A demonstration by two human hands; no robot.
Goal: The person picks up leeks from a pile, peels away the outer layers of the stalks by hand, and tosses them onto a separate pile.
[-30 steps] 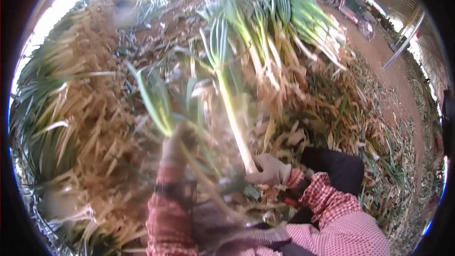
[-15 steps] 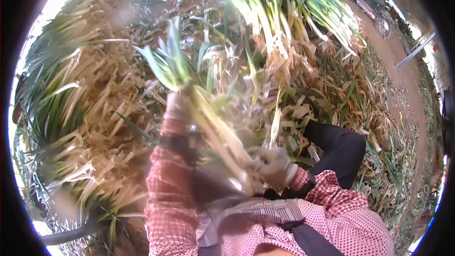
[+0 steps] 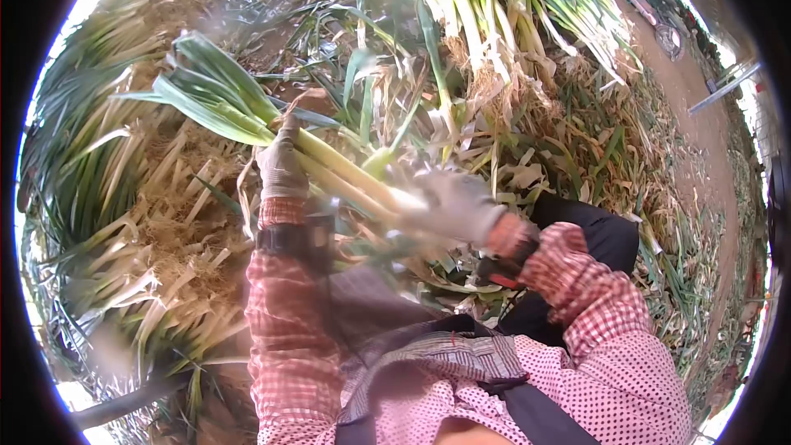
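Note:
My left hand point(image 3: 283, 166), in a pale work glove, is closed around the upper stalks of a few large green onions point(image 3: 334, 169). Their green leaves fan out to the upper left, and the pale root ends slant down to the right. At those root ends is my right hand point(image 3: 457, 204), also gloved and smeared by motion. It appears to touch the stalks, but its fingers cannot be made out clearly. A dry strip of leaf hangs beside my left hand.
A long heap of green onions point(image 3: 173, 222) lies along the left, roots inward. Sorted green onions point(image 3: 494, 25) rest at the top right on stripped leaves point(image 3: 568, 144). My bent knee point(image 3: 593, 235) is at right. Farther off, a parked two-wheeler point(image 3: 643, 4) stands beside a dirt path point(image 3: 700, 144).
The green onions have swung to a flatter slant, leaves moving left and root ends rising. My left hand moved slightly left; my right hand moved up, away from my body.

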